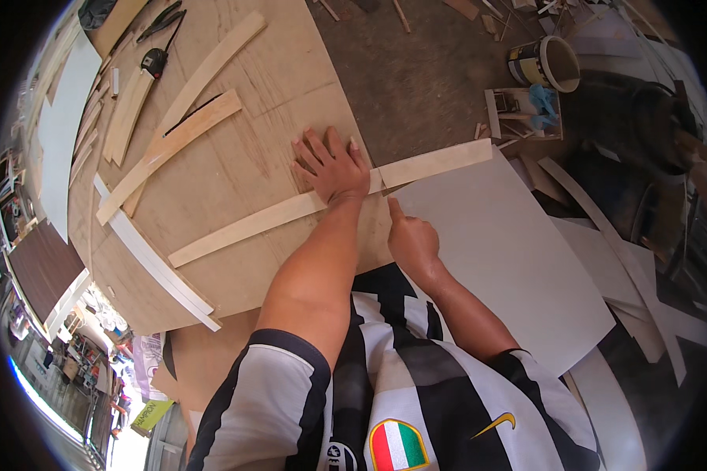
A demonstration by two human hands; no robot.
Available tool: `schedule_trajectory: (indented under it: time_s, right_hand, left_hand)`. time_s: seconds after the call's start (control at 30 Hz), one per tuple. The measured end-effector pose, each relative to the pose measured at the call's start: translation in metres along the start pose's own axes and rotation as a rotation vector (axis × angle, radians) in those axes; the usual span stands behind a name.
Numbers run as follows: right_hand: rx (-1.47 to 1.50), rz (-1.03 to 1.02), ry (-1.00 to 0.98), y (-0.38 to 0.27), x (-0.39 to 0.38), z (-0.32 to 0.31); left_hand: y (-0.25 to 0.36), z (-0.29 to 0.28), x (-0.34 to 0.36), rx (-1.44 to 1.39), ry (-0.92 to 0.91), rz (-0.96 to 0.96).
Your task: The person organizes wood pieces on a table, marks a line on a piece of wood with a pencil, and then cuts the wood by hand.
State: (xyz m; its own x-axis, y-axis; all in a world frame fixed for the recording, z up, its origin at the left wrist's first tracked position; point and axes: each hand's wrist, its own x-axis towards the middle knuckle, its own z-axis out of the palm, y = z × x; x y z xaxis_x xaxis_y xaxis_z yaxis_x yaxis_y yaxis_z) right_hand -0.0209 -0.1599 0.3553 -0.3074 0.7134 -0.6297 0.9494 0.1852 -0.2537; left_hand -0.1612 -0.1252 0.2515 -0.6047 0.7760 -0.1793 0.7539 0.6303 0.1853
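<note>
A long pale wooden strip [251, 229] lies slantwise across the plywood sheet [291, 86] and the far edge of a white panel [511, 251]. A dark seam or line crosses it just right of my left hand [334, 169]. That hand rests flat with fingers spread, its palm over the strip and its fingertips on the plywood. Close to the strip's near edge is my right hand [414, 238], index finger stretched toward the seam and the other fingers curled under. Whatever these curled fingers hold, if anything, is hidden.
At the upper left lie a black tape measure [154, 61], dark-handled pliers [162, 22] and several loose wooden strips [169, 153]. A long white strip [157, 259] crosses the plywood's left side. Beyond the panel stand a bucket [543, 64] and a wooden box [525, 115] among offcuts.
</note>
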Motion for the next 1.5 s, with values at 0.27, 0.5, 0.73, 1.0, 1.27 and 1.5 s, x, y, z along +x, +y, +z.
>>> schedule_trajectory:
  time_s: [0.27,0.5,0.73,1.0,1.27,1.5]
  right_hand:
    - [0.013,-0.014,0.035,0.005,-0.005,0.012]
    - [0.000,-0.019,0.041,0.002,0.000,0.013]
    - [0.016,-0.008,0.045,0.005,0.018,0.026]
    - [0.017,0.000,0.039,0.003,0.024,0.017]
    - [0.013,-0.001,0.006,0.004,0.021,0.018]
    - [0.040,0.033,0.067,0.003,0.028,0.014]
  left_hand:
    - [0.000,-0.002,0.000,-0.012,-0.032,-0.002]
    - [0.000,-0.001,-0.001,0.040,0.005,-0.002]
    - [0.004,0.001,0.000,0.003,-0.023,-0.009]
    - [0.003,0.002,-0.002,-0.013,-0.035,-0.008]
    - [0.002,0.002,0.001,-0.004,0.006,0.009]
    - [0.008,0.000,-0.002,-0.010,-0.023,0.001]
